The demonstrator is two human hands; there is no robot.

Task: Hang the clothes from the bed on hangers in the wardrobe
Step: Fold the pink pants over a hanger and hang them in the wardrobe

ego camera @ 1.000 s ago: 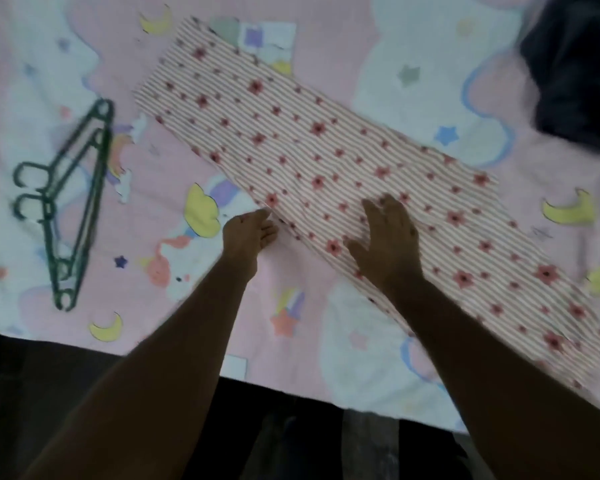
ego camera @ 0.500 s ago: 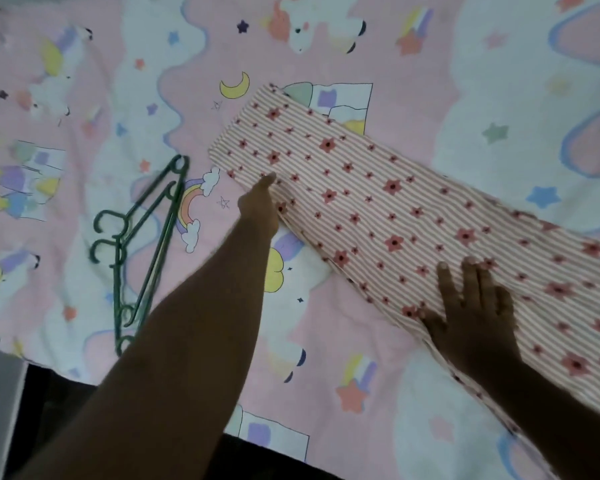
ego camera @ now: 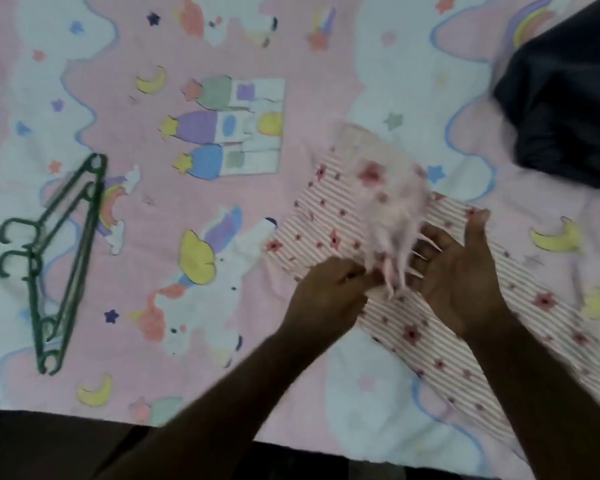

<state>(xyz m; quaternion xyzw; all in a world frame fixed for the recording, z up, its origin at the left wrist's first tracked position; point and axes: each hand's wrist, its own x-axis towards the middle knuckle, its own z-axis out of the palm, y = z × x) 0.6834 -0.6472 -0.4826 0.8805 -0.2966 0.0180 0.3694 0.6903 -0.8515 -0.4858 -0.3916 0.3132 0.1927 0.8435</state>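
Long red-and-white striped cloth garment with red flower print (ego camera: 406, 337) lies diagonally on the pink cartoon-print bedsheet (ego camera: 222, 46), right of centre. Its far end is lifted and doubled back, motion-blurred. Left hand (ego camera: 326, 296) pinches that raised end with curled fingers; right hand (ego camera: 465, 275) rests flat on the stripes, fingers spread. Two green plastic hangers (ego camera: 32, 258) lie well apart to the left.

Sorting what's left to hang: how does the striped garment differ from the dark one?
The striped garment is pale with red flowers; the dark garment is plain. The striped garment lies long and flat, one end pinched up by the left hand; the dark garment sits bunched, untouched. Both lie on the bedsheet.
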